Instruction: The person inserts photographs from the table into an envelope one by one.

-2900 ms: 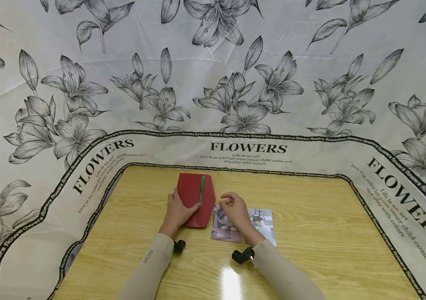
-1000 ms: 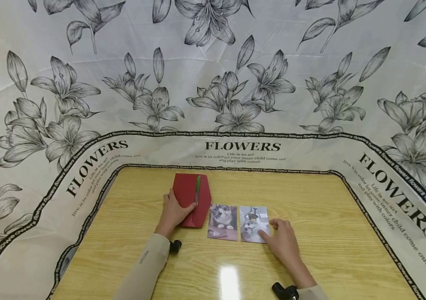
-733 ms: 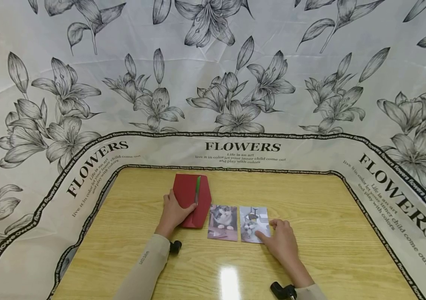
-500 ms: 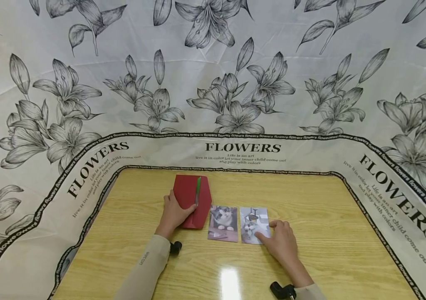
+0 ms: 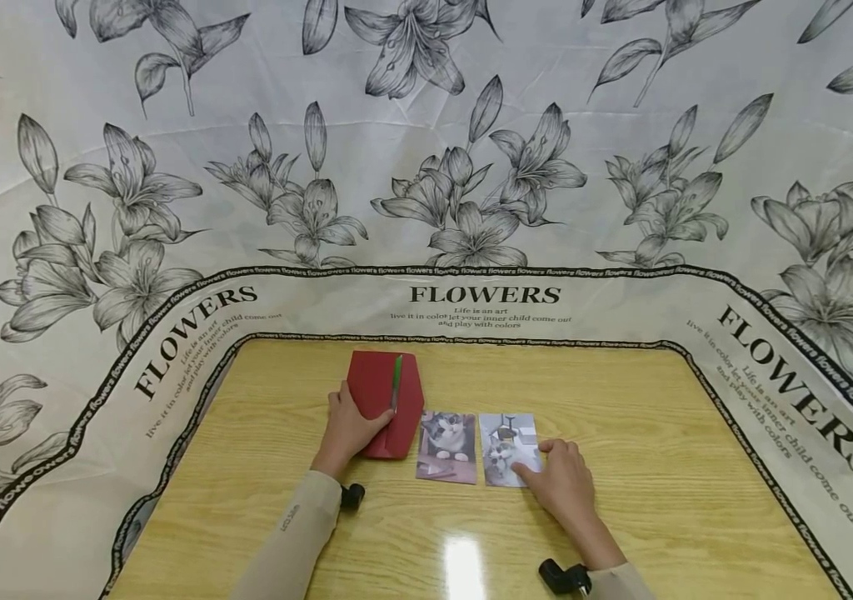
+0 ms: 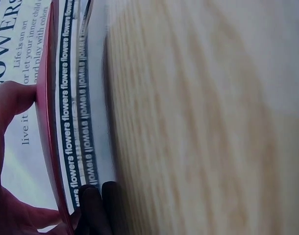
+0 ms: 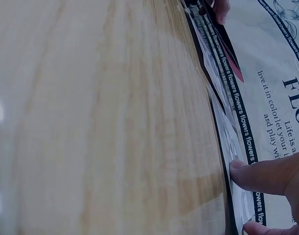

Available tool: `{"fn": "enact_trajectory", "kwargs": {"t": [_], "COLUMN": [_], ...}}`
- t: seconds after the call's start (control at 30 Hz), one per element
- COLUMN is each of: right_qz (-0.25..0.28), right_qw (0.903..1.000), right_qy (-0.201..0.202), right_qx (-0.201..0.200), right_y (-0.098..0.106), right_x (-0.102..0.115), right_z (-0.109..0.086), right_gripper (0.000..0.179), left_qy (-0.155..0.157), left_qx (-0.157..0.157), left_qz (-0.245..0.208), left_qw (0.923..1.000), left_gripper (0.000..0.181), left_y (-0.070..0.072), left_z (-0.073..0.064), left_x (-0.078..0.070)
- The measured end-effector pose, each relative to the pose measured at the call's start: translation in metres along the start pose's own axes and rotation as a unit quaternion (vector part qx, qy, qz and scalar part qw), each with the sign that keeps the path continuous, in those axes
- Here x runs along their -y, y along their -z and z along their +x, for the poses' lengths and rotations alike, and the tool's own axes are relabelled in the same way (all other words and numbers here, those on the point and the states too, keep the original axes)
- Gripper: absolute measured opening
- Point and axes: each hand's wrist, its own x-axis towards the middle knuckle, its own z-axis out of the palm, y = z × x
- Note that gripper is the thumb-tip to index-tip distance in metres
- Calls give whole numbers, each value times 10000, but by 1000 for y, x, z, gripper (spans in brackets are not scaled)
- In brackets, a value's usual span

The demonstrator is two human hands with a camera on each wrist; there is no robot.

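Observation:
My left hand (image 5: pixel 349 427) grips a red envelope (image 5: pixel 374 385) by its near left part, thumb across the front and fingers around the left edge. A narrow strip (image 5: pixel 396 375), green at the top and silvery below, runs along the envelope's face above the thumb. In the left wrist view the envelope (image 6: pixel 47 137) shows edge-on between thumb and fingers. Right of it lies a photo of a cat with white paws (image 5: pixel 446 446). My right hand (image 5: pixel 567 481) holds the second cat photo (image 5: pixel 505 437) at its lower right edge, thumb on its face.
The wooden table (image 5: pixel 644 400) is ringed at the back and sides by a white flower-print cloth (image 5: pixel 494 304). Black wrist cameras (image 5: pixel 352 497) sit on both wrists. Light glares off the tabletop near the front.
Since the oldest frame my right hand has moved from over the left photo to the right photo's edge, uncovering both. Through the last second both hands stay nearly still.

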Motion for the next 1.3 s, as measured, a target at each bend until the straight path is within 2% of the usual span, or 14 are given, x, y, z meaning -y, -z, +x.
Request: {"fn": "enact_trajectory", "kwargs": {"t": [0.2,0.6,0.8,1.0,1.13,1.3], "right_qz": [-10,67,273,529,703,1020], "right_qw": [10000,10000,9996,9984,9971,9945], "right_qy": [-25,-23,-28,124,253,208], "right_qx": [33,-5,-64,143,145,84], "right_y": [2,2,2,9,15,21], "right_x": [2,3,1,-1,-2,-3], "right_z": [-1,1,-2,-1,4,12], "right_gripper": [64,59,54,39,32,34], "left_qy": [55,-24,-31,-26,-33,-73], "left_qx": [43,-37,-19,-12,-25,-27], "left_qz": [6,-27,-25,-24,-63,-83], "left_qw": [10000,10000,10000,10000,10000,9999], "left_gripper": [119,117,117,117,117,118], "left_y": [0,1,0,-1,-1,-1], "left_z": [-1,0,0,1,1,2], "left_x": [0,-1,-1,1,1,2]}}
